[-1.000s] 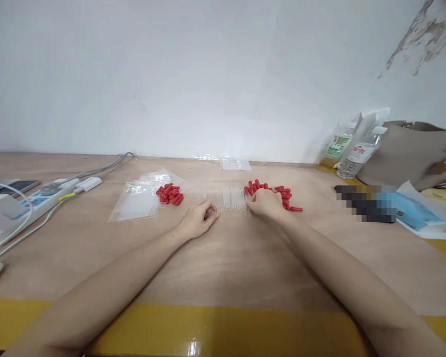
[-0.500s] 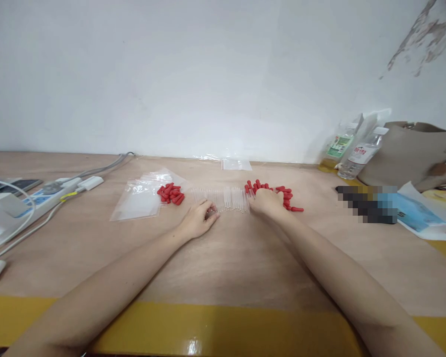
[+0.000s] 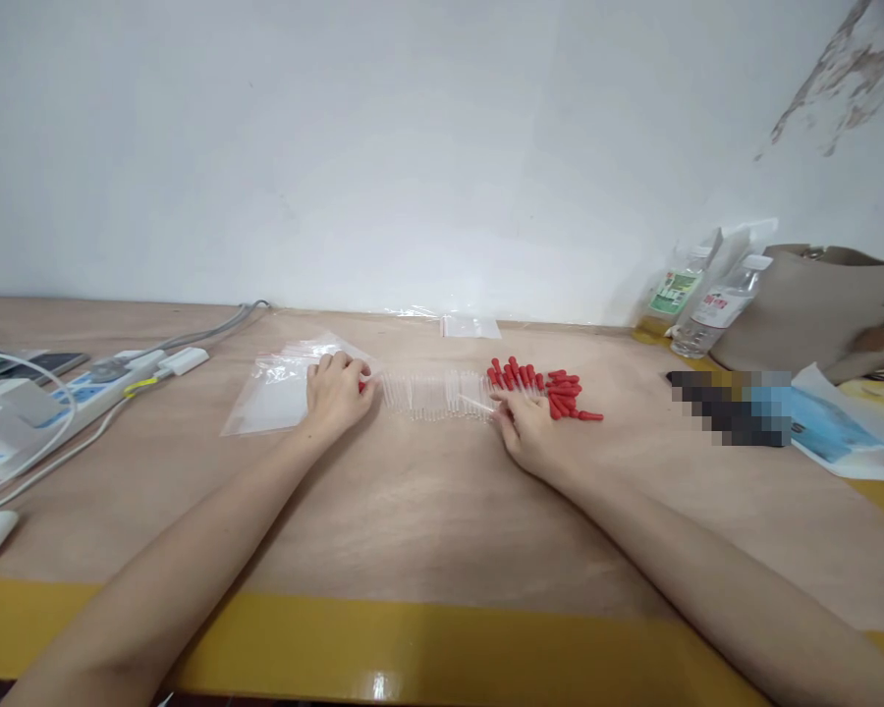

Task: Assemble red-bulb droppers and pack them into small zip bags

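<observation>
My left hand is over the spot of the left pile of red rubber bulbs, which it mostly covers. A red rubber bulb shows between its closed thumb and fingers. My right hand pinches a clear dropper tube, which points left over the row. Between the hands lies a row of thin clear dropper tubes, side by side on the table. Just beyond my right hand are several droppers with red bulbs, partly hidden by it. More red bulbs lie right of them.
Clear plastic bags lie under and left of my left hand. A small clear bag is by the wall. At left are a power strip and cables. Bottles, a grey handbag and a blue packet stand or lie at right.
My left hand has moved left from the tube row onto the red bulb pile and closed on a bulb. My right hand has drawn back from the red-bulbed droppers, now with a clear tube.
</observation>
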`<state>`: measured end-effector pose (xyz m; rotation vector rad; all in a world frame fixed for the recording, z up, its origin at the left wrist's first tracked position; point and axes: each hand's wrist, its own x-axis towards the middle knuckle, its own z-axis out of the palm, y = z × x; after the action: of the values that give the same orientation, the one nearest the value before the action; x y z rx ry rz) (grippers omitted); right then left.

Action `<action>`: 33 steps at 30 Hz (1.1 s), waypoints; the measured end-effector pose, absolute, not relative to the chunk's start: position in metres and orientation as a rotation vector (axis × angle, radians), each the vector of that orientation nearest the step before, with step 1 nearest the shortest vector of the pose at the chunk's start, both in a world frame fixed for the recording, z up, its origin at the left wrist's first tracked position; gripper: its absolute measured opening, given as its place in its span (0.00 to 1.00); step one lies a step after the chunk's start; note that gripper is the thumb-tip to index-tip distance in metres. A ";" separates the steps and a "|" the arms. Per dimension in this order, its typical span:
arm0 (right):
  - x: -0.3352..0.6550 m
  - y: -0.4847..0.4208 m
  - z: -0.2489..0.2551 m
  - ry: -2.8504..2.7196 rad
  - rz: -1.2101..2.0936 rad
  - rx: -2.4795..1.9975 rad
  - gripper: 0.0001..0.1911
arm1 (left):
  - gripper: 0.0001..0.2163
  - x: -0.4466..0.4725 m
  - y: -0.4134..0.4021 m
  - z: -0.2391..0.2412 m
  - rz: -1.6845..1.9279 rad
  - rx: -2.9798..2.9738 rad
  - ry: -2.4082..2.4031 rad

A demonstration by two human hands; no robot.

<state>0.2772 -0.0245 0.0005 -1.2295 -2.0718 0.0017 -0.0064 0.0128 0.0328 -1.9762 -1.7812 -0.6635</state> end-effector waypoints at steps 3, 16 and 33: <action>0.275 -0.027 -0.014 -2.097 -0.104 -1.202 0.15 | 0.12 -0.012 0.014 0.033 -0.576 -1.970 -1.789; 0.275 -0.028 -0.010 -2.115 -0.088 -1.252 0.10 | 0.14 -0.018 0.021 0.030 -0.307 -2.092 -1.778; 0.275 -0.030 -0.008 -2.085 -0.011 -1.188 0.04 | 0.13 0.002 0.006 0.031 -0.652 -2.097 -1.700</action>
<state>0.2746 -0.0297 -0.0076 -1.1878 -2.0849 -0.0112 0.0023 0.0058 0.0313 -2.0972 -1.6998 -0.6520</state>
